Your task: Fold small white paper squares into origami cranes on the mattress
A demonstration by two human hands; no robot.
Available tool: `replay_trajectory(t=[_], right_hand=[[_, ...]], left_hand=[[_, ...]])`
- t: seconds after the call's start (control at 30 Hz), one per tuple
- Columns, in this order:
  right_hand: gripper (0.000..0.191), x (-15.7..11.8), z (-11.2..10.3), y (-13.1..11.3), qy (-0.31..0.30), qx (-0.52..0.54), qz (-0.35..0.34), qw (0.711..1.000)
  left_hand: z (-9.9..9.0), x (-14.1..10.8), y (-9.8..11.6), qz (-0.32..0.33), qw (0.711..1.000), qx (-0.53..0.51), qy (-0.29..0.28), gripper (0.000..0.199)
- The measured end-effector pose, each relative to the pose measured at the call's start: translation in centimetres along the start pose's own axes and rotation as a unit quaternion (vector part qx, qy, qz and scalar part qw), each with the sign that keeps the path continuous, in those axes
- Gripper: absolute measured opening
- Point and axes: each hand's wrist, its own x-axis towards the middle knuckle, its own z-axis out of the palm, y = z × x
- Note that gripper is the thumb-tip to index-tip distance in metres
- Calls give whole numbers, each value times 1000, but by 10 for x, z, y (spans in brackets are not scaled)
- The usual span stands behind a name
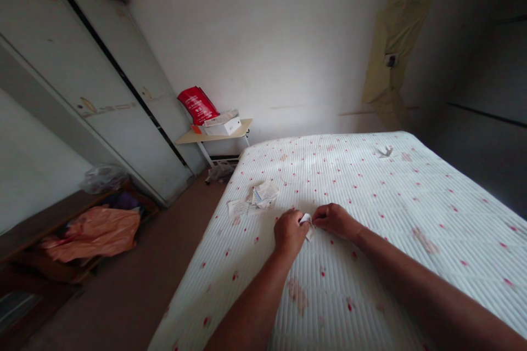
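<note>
Over the middle of the bed, my left hand [289, 231] is closed on a small piece of paper [307, 223], which looks folded. My right hand [334, 219] is close on its right side, its fingers pinched at the paper's edge. How much of the paper lies inside my left fingers is hidden. Beyond my left hand, several printed paper pieces [265, 193] lie loosely overlapped on the white quilted bedcover [370, 192], which has small red flowers. Farther off, toward the right back, a small folded paper shape [386, 151] rests on the cover.
A small side table [191, 137] behind the bed's far left corner holds a red bag [198, 105] and a white box [222, 126]. A tall cabinet [102, 77] stands at the left. Lower down, a wooden shelf [28, 225] carries an orange plastic bag [99, 233].
</note>
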Motion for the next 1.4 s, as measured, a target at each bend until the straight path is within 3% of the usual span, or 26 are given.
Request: replay_trajectory(t=[0.4, 0.93, 1.07, 1.2, 1.33, 1.4], right_hand=[[14, -2, 1, -1, 11, -21, -16, 1000], [16, -10, 4, -2, 27, -150, -107, 983], [18, -11, 7, 5, 38, -110, -127, 985], [22, -15, 8, 8, 65, -53, -199, 976], [28, -17, 5, 6, 53, -74, -308, 947], [30, -15, 3, 7, 39, -95, -324, 940]], left_hand=[[3, 0, -4, 15, 1000, -20, 6, 11], [0, -2, -6, 38, 996, -85, 2, 8], [-1, -2, -5, 27, 998, -61, -4, 7], [2, -2, -6, 31, 998, -45, 8, 8], [5, -1, -8, 30, 998, -57, 15, 7], [7, -1, -10, 35, 997, -63, 16, 8]])
